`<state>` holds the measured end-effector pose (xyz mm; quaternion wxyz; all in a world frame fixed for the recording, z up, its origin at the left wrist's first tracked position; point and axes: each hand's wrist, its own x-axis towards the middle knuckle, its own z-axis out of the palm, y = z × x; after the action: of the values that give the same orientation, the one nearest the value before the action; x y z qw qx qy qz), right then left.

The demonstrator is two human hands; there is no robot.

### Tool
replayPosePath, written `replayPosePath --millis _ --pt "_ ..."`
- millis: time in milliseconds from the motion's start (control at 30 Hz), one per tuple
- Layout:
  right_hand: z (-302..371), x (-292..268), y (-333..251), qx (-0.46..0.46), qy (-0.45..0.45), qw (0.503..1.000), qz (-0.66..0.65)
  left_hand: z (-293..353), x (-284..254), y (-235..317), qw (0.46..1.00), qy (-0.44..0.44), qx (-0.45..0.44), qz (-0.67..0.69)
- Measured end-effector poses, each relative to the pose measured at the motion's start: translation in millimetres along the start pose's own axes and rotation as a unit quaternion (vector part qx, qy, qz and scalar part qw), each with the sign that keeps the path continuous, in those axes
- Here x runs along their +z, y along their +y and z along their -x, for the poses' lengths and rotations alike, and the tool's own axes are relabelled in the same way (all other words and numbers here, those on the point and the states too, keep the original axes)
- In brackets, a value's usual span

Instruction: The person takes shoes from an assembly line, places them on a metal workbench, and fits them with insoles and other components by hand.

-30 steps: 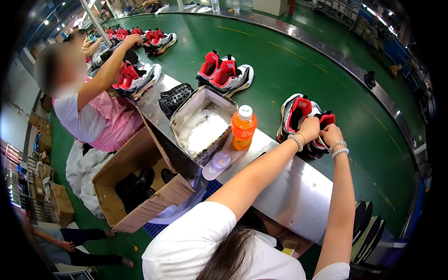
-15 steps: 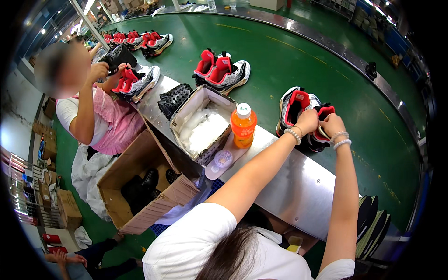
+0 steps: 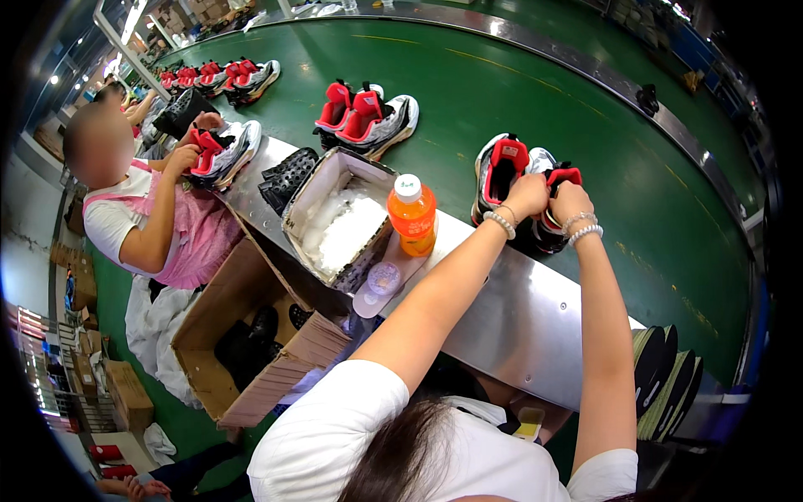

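Both hands, the left hand [image 3: 527, 197] and the right hand [image 3: 570, 201], pinch the red collar of a sneaker [image 3: 548, 209] standing on the green conveyor belt [image 3: 519, 92], steadying it upright. An orange bottle [image 3: 412, 214] stands on the steel table [image 3: 510, 309] beside them, clear of the belt.

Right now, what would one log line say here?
left hand: on sneaker | right hand: on second sneaker | orange bottle: upright beside them

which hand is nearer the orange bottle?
Left. The left hand is on the sneaker pair just right of the orange bottle; the right hand sits further right.
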<state>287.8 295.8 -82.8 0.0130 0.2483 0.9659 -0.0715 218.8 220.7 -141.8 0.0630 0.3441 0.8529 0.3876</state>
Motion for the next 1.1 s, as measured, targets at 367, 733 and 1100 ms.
replayPosePath --millis 367,733,1100 --pt "-12 32 13 -0.031 0.023 0.999 0.015 10 -11 5 0.999 -0.034 -0.03 -0.009" --pt "-38 53 5 -0.049 -0.008 0.998 0.039 9 -14 1 0.998 -0.018 -0.051 -0.039" --pt "-40 55 2 -0.071 -0.086 0.994 0.018 14 -16 0 0.996 0.008 -0.055 -0.071"
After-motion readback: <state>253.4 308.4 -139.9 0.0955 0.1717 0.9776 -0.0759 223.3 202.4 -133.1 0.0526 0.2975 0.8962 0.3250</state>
